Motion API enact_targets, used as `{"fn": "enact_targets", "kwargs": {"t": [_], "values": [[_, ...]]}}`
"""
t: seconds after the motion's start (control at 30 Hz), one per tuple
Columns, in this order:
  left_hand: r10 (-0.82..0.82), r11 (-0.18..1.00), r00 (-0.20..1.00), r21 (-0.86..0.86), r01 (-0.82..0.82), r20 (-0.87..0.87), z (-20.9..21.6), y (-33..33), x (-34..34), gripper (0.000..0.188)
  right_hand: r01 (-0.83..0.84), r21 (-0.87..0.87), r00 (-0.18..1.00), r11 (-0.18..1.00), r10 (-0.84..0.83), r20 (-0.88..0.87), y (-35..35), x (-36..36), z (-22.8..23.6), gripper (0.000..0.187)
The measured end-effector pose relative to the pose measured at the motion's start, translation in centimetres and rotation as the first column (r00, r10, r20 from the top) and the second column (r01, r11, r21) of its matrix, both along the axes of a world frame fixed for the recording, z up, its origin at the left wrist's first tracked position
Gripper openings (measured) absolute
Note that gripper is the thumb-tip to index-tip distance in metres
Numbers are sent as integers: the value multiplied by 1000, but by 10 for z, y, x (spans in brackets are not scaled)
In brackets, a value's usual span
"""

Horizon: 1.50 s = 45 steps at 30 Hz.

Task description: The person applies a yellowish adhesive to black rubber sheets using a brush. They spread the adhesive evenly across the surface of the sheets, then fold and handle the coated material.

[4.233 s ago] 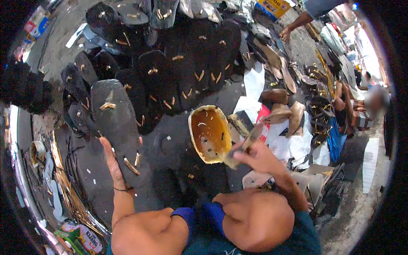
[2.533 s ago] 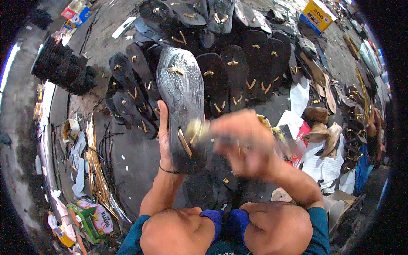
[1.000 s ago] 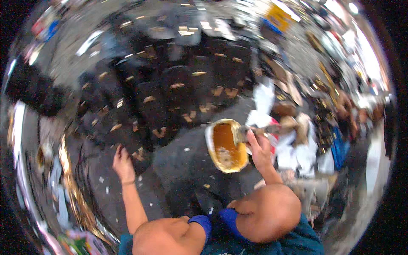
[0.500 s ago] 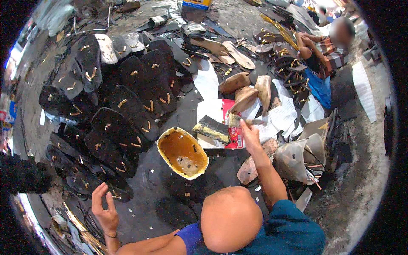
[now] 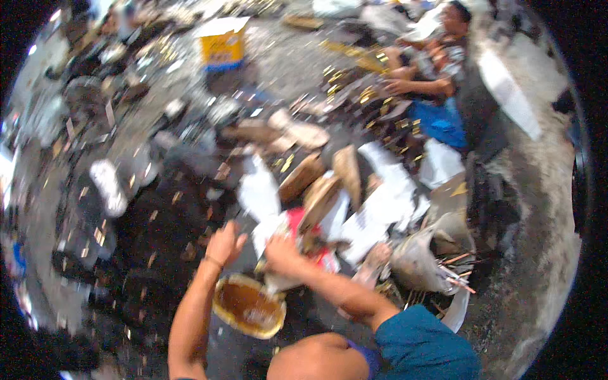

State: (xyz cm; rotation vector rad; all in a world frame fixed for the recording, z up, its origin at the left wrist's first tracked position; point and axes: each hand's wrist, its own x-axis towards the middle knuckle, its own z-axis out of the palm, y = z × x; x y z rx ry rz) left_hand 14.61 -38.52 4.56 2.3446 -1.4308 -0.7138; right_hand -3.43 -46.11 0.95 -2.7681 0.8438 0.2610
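Observation:
The picture is blurred by motion. My left hand reaches forward with its fingers spread and nothing in it, just left of a sheet of white paper. My right hand rests on a red packet among the white sheets; the blur hides whether it grips anything. A round bowl of yellow-brown glue sits on the ground just below both hands. Tan sandal soles lie right beyond the hands.
Several black sandal soles cover the ground at the left. A yellow box stands at the back. Another person sits at the upper right among more soles. A grey bag with sticks lies at the right.
The view has swung to the right. My left hand has come up from the black soles to beside my right hand, which stays at the red packet and paper.

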Motion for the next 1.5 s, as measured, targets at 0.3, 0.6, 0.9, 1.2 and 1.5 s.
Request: {"fn": "enact_targets", "kwargs": {"t": [0.3,0.6,0.9,1.2,1.5], "values": [[66,996,972,74,-51,-227,-80,-18,-10,43,-56,470,998,881,36,51,-7,-27,74,40],[174,977,954,-80,-199,-245,-69,-7,-26,36,138,603,774,786,-465,429,20,-130,133,31],[230,973,966,20,-229,-122,-70,-16,-40,38,277,809,145,519,-855,499,29,-155,137,36],[205,970,979,-132,-204,-7,-38,-8,-22,57,212,842,50,496,-866,497,5,-185,165,36],[-70,958,603,-222,-182,-794,84,55,-112,51,274,554,426,786,-616,663,8,-94,117,34]]}}
